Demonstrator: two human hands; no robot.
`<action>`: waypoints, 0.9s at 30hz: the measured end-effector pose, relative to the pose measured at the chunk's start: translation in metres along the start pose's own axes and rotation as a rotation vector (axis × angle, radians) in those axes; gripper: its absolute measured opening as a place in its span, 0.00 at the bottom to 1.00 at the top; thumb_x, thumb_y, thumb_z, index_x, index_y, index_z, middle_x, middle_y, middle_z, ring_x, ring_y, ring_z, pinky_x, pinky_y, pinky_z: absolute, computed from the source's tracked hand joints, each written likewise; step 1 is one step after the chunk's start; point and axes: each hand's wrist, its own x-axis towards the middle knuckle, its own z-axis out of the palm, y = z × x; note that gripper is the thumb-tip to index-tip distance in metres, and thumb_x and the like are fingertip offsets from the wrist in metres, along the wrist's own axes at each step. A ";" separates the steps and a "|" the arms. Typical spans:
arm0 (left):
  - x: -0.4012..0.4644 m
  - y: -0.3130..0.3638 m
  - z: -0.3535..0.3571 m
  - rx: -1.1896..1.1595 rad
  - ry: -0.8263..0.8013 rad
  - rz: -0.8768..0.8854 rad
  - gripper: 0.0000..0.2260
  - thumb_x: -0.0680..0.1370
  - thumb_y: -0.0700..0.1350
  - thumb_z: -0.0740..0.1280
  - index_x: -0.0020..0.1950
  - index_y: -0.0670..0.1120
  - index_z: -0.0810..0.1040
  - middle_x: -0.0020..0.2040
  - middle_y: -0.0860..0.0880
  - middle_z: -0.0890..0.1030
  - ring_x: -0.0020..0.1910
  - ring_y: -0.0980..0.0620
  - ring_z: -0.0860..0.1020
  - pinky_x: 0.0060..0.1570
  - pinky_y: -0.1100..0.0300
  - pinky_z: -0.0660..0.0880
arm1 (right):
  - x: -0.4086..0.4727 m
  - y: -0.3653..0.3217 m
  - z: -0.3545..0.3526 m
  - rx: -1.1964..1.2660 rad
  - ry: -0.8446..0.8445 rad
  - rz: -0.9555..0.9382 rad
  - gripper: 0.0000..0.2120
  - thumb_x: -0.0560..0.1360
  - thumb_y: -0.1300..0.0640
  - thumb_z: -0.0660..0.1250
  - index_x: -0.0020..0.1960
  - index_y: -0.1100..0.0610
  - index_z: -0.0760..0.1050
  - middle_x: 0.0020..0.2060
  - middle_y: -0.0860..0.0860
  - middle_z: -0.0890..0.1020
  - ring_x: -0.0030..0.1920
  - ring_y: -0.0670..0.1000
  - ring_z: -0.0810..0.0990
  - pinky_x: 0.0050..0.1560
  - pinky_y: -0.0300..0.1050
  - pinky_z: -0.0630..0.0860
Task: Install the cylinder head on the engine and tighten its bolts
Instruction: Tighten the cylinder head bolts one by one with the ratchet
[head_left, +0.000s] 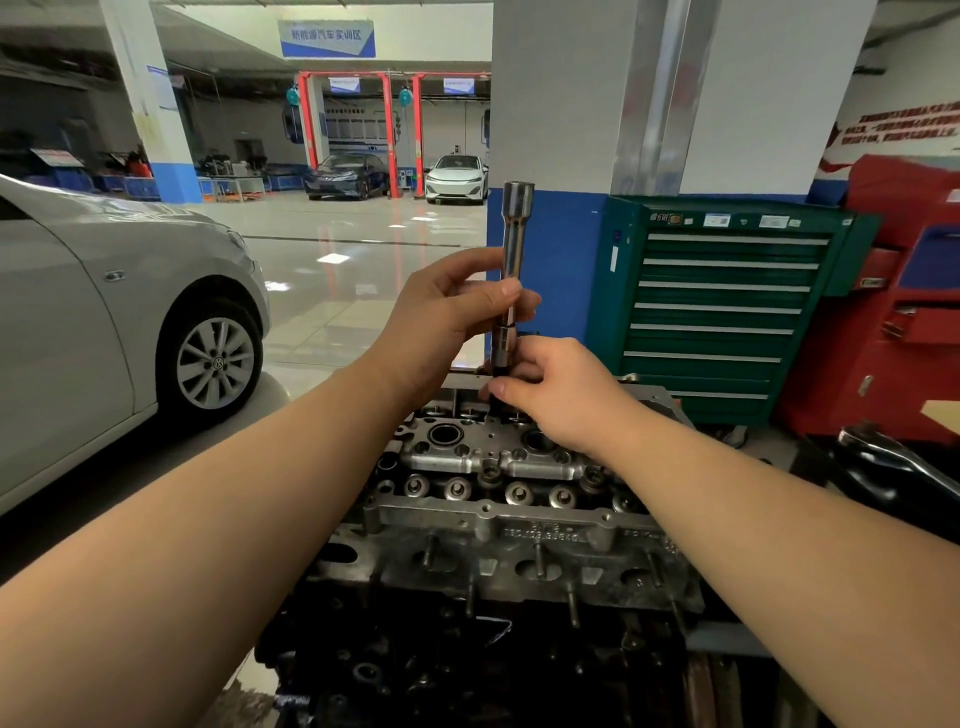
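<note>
We have the cylinder head (498, 483) seated on the engine (467, 649). Our left hand (447, 317) pinches the upright extension bar (514, 260), and our right hand (561, 395) steadies its socket (503, 353) over a far bolt hole. Next, we judge, it needs seating squarely before turning.

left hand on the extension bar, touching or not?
Touching. Head view shows the left hand wrapped around the extension bar, thumb across its front; the right hand pinches its lower end above the cylinder head.
</note>
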 end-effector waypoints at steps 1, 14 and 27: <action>0.000 0.000 0.001 -0.005 0.010 -0.002 0.18 0.80 0.41 0.73 0.68 0.39 0.78 0.52 0.42 0.87 0.52 0.44 0.86 0.61 0.44 0.80 | 0.001 0.000 0.000 -0.017 0.009 -0.003 0.07 0.79 0.53 0.73 0.57 0.47 0.80 0.51 0.45 0.87 0.53 0.47 0.84 0.58 0.50 0.78; 0.004 -0.004 -0.004 -0.005 0.010 0.037 0.15 0.79 0.38 0.74 0.65 0.38 0.80 0.49 0.37 0.87 0.48 0.41 0.88 0.52 0.52 0.83 | 0.001 0.000 0.001 0.032 0.007 -0.025 0.07 0.79 0.56 0.74 0.55 0.48 0.80 0.50 0.46 0.87 0.54 0.47 0.85 0.59 0.50 0.78; 0.004 0.000 -0.002 -0.008 -0.007 0.009 0.18 0.76 0.37 0.76 0.65 0.39 0.81 0.43 0.42 0.84 0.45 0.44 0.85 0.55 0.46 0.82 | 0.002 0.000 0.002 0.086 -0.007 -0.013 0.08 0.78 0.56 0.75 0.52 0.43 0.81 0.52 0.46 0.88 0.57 0.46 0.85 0.67 0.56 0.77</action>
